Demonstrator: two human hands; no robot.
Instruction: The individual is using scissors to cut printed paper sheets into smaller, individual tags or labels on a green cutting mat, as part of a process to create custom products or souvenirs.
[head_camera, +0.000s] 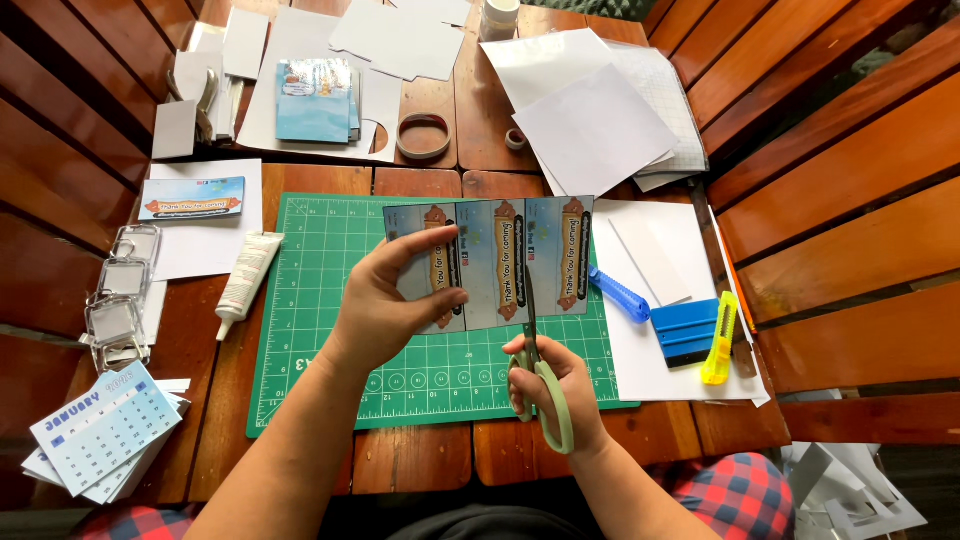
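Left hand (385, 305) grips the left end of a printed sheet (500, 262), thumb on its face, fingers curled at its edge; the sheet is held up above the green mat (330, 300). The sheet shows three like panels side by side, each pale blue with a brown banner. Right hand (550, 380) is closed through the loops of green-handled scissors (545, 385), blades pointing up into the sheet's lower edge between the middle and right panels. Hands are apart, each clamped on its own item. The mat lies on a slatted wooden table (420, 460). Just right of the mat: blue cutter (620, 295), blue scraper (685, 332), yellow cutter (720, 340), all on white paper (650, 370). Left of the mat: white tube (248, 280), a single cut card (192, 198) on paper, clear frames (120, 300), calendar cards (105, 425). At the far side: tape roll (423, 137), loose white sheets (590, 110), a stack of blue prints (315, 100).
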